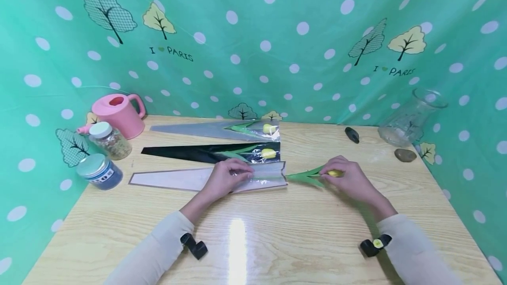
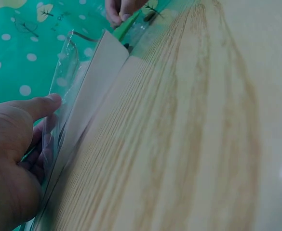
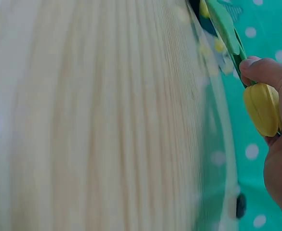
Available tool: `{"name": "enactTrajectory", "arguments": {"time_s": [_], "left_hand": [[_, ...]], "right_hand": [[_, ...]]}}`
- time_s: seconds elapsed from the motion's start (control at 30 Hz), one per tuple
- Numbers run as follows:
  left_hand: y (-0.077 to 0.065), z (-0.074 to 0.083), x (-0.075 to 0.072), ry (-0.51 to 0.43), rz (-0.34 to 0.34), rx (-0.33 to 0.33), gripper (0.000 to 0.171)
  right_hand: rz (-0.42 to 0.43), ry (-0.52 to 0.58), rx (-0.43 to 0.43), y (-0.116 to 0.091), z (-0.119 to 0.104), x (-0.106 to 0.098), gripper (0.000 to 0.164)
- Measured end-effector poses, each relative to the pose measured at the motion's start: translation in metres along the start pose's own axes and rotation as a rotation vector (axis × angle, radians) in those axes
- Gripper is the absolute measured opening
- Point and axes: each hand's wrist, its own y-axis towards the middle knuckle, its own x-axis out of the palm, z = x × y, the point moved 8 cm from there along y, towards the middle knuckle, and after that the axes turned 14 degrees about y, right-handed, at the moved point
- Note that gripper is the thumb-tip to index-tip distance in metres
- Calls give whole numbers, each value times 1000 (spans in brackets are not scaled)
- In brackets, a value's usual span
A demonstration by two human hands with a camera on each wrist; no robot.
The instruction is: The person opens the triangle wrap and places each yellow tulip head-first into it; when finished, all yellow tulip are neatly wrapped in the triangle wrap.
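My left hand [image 1: 226, 178] holds the clear front film of a white flower sleeve [image 1: 170, 179] with a grey edge. In the left wrist view the thumb lies on the clear film [image 2: 66, 86], which stands away from the white backing, so the mouth gapes. With thumb and fingers my right hand [image 1: 352, 179] pinches a yellow tulip [image 3: 261, 110] just below its bloom. The tulip's green leaves [image 1: 306, 176] point left, and its stem end is at the sleeve's mouth. Part of the bloom is hidden by the right hand.
Behind lie a black sleeve [image 1: 178, 151] and a grey sleeve [image 1: 190, 129], each with a yellow tulip inside. A pink watering can [image 1: 123, 118] and two lidded jars [image 1: 104, 175] stand left. At the right are a glass vase [image 1: 404, 122], a dark stone [image 1: 351, 135] and a brown stone [image 1: 405, 155].
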Motion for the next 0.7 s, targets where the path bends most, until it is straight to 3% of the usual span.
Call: {"name": "enactTrajectory", "arguments": {"time_s": [0.4,0.7], "left_hand": [[0,0,-4,18,20,-16,13],[0,1,-4,28,27,4,12]], "right_hand": [[-47,81,80,22,0,38,10],[-53,77,102,26,7,51,11]]}}
